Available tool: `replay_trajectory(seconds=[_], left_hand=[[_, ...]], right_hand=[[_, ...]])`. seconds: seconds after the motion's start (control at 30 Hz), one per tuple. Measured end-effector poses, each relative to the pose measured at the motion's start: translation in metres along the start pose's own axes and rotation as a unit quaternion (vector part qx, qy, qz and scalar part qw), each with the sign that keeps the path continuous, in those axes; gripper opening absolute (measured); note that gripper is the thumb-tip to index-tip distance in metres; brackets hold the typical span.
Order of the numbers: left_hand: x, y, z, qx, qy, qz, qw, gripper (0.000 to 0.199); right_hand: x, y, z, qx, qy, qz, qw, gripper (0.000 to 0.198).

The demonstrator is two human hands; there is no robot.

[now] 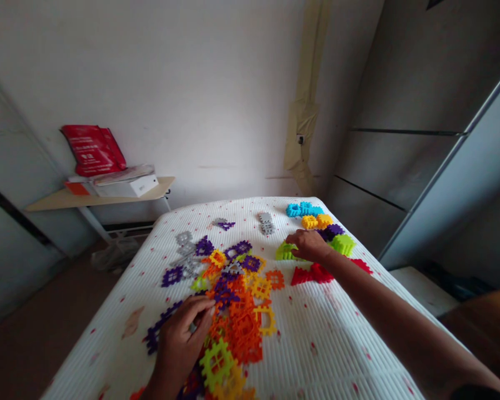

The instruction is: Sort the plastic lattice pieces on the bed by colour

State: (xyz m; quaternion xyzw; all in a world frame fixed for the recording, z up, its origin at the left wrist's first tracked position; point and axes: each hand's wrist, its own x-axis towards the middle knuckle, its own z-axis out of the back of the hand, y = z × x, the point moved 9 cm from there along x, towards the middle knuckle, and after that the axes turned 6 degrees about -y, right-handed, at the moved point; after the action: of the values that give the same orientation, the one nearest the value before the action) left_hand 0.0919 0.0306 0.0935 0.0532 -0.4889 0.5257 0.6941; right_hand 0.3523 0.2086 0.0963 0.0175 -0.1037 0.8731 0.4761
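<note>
Low at the left edge of a mixed pile of plastic interlocking tiles, my left hand [183,336] has its thumb and fingertips drawn together. Whatever is between them, if anything, cannot be made out. Orange tiles [244,328], purple tiles [225,291] and a lime green tile [216,364] lie beside it. My right hand [310,245] reaches to the right side of the bed, its fingers curled down onto lime green tiles [284,251]. The hand partly covers them. Red tiles [316,273] sit just nearer than this hand.
Single-colour groups line the right side: blue tiles [304,209], yellow tiles [316,221], more green tiles [342,244]. Grey tiles [266,223] lie mid-bed. The white ribbed cover [316,344] bears everything. A side table [54,201] holds a red bag [94,150] and a white box [127,185].
</note>
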Motion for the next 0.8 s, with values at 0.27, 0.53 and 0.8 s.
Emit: replay_trajectory(seconds=[0.27, 0.53, 0.8], left_hand=[[0.014, -0.008, 0.002, -0.004, 0.057, 0.039, 0.998, 0.016], [0.078, -0.004, -0.078, 0.101, 0.28, 0.038, 0.954, 0.028], [0.094, 0.052, -0.151, 0.265, 0.353, 0.156, 0.884, 0.02]], right_hand=[[-0.027, 0.03, 0.031, 0.056, -0.102, 0.039, 0.992, 0.023], [-0.083, 0.128, -0.005, 0.176, -0.1, 0.137, 0.97, 0.009], [-0.096, 0.143, -0.015, 0.223, -0.196, 0.16, 0.941, 0.021]])
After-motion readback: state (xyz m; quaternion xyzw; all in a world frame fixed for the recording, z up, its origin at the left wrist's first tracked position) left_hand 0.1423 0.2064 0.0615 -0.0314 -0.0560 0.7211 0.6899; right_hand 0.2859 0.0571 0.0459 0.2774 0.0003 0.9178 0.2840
